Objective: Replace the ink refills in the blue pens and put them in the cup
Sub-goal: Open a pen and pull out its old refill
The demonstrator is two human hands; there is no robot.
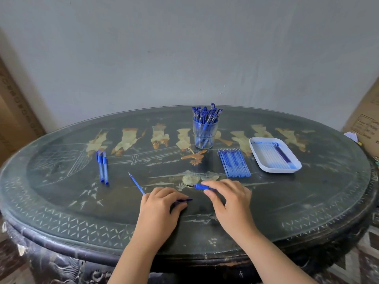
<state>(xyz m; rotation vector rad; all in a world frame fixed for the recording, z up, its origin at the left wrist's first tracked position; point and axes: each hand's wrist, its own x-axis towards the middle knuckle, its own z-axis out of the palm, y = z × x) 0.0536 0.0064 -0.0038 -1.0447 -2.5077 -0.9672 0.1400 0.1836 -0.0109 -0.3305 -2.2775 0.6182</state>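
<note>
Left grip (162, 203) curls on a refill (136, 183), right grip (227, 198) pinches the pen (202, 187) (likely taken apart for the swap), both low over the surface (61, 201).

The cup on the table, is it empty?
No, the clear cup holds a whole bunch of blue pens standing up in it, with their caps at the top.

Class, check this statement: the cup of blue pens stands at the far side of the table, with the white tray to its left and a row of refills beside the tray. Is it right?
Not quite. The head view shows the white tray to the right of the cup, not its left. The rest holds.
</note>
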